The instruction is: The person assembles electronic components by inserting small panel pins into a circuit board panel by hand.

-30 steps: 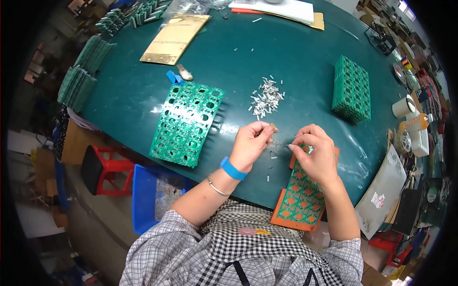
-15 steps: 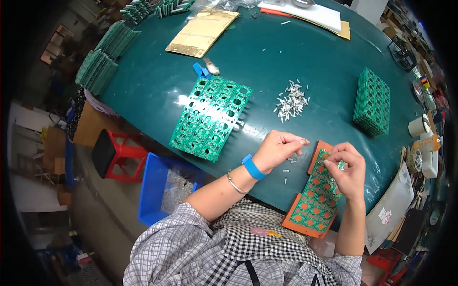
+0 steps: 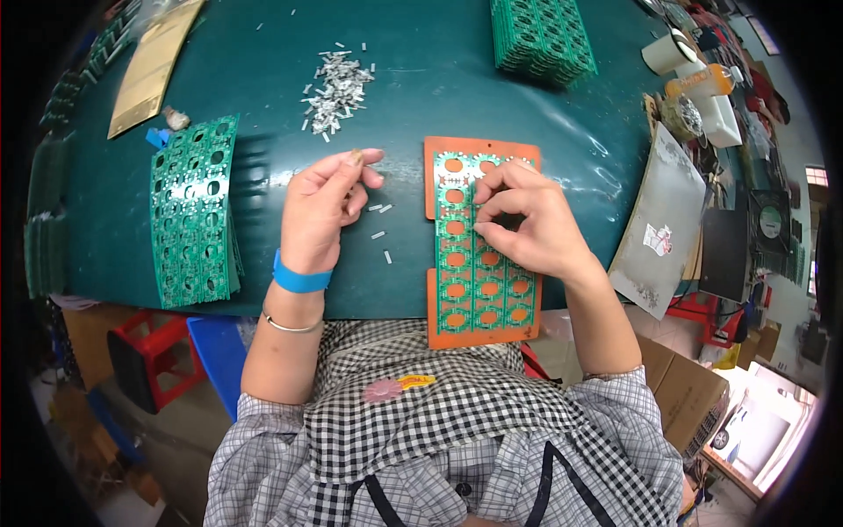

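A green circuit board panel (image 3: 454, 292) with rows of round cut-outs lies on an orange fixture plate (image 3: 431, 307) at the table's near edge. Over its right part is my right hand (image 3: 531, 224), thumb and fingers pinched close to the board; whatever lies between the tips is too small to name. To the left of the fixture, my left hand (image 3: 325, 206) is held above the table with thumb pressed to the curled fingers, and what it pinches cannot be made out. Several loose small white pieces (image 3: 378, 234) lie between my hands. A heap of similar pieces (image 3: 338, 90) sits beyond my left hand.
Stacked green boards stand at the left (image 3: 191, 211) and at the far right (image 3: 544, 39). A yellowish board (image 3: 156, 66) lies far left. A white cup (image 3: 667, 53), an orange bottle (image 3: 707, 81) and a grey panel (image 3: 659, 224) line the right side. A red stool (image 3: 154, 360) stands below left.
My view has turned right, so the fixture now appears nearer the middle and straighter. My right hand remains over the board, and my left hand remains pinched beside it.
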